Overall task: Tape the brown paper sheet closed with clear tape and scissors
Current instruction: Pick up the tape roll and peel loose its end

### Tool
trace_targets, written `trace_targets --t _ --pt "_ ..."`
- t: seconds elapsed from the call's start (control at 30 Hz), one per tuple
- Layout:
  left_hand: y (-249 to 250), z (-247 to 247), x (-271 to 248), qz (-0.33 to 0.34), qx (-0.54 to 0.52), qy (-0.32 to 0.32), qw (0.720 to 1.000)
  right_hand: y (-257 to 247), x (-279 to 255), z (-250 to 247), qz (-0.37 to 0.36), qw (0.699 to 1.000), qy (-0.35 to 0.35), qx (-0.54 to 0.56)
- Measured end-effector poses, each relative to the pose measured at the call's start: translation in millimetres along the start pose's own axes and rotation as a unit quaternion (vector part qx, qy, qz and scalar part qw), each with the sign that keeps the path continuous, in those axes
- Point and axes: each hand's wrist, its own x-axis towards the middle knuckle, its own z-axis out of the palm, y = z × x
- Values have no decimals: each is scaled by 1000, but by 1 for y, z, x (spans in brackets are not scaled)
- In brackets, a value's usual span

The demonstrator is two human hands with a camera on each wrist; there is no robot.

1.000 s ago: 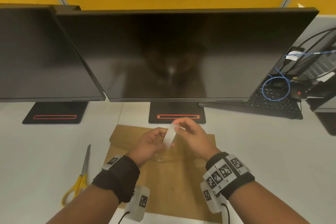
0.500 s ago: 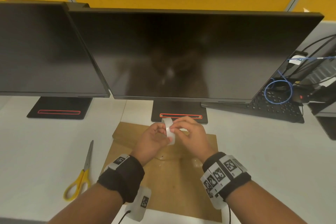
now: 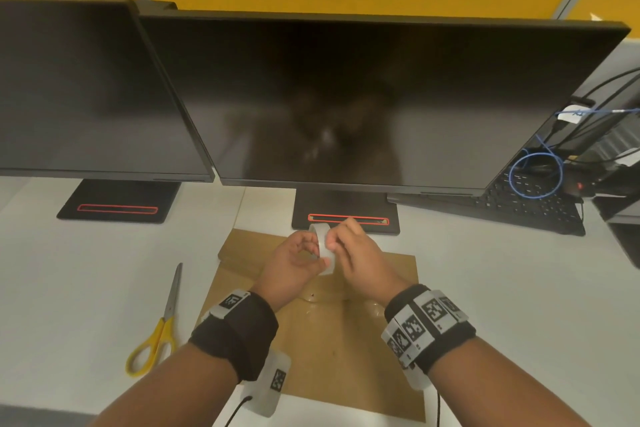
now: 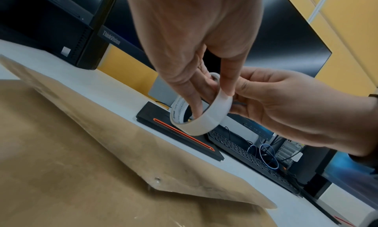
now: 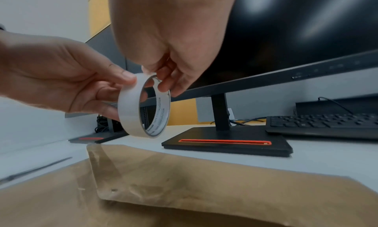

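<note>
Held the tape roll [image 3: 323,246] in the left hand [image 3: 294,265], thumb on the outer band, fingers [image 4: 194,104] through the core. Gripped the same roll from the other side with the right hand [image 3: 360,262], fingertips [image 5: 163,84] pinching at the rim near the top. Kept on edge, in the air, above the far part of the brown paper sheet [image 3: 332,350] and not touching it. No loose end of tape made out in any view.

Lay flat on the white desk [image 3: 502,305], the sheet, with a folded flap [image 5: 147,173] over its far half and shiny patches of clear tape near the flap's point. Rested on the desk to the left of the sheet, well apart from both hands: yellow-handled scissors [image 3: 157,329], blades shut and pointing away. Stood behind the sheet, two dark monitors [image 3: 346,97] on black bases, with a keyboard [image 3: 533,201] and cables off to the right.
</note>
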Motion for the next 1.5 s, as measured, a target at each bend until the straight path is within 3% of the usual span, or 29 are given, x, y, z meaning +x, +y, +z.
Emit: trace_targets --t 0.2,0.3,0.37,0.5,0.63,0.8,0.93,1.0,1.1,1.13,1.27,1.5 --pt "0 6 2 -9 -18 29 999 2 -5 -4 55 994 -31 93" --pt "2 3 6 -52 -81 74 993 1 -7 -4 63 988 -71 124" --pt "4 -1 7 -72 -127 79 986 -1 -7 -3 100 978 -33 179" --pt "4 -4 5 -63 -128 65 988 3 -1 -8 195 942 110 251" --pt "5 -1 1 -36 -94 53 993 11 8 -9 270 930 94 233" --pt "13 5 -2 5 -133 31 991 -4 11 -5 263 911 -13 317" --pt "17 1 -2 22 -120 4 993 -6 14 -4 257 882 -42 393" --pt "16 -6 2 41 -95 40 994 -3 15 -4 268 856 -43 439" --pt "17 -16 10 80 -37 113 990 0 15 -5 262 855 -46 446" --pt "17 -18 13 88 -10 105 991 1 15 -5 251 854 -53 453" --pt "23 -20 17 57 19 -37 997 -2 17 -5 223 852 -95 464" --pt "23 -16 16 21 -15 -35 999 -8 18 -6 222 841 -122 477"
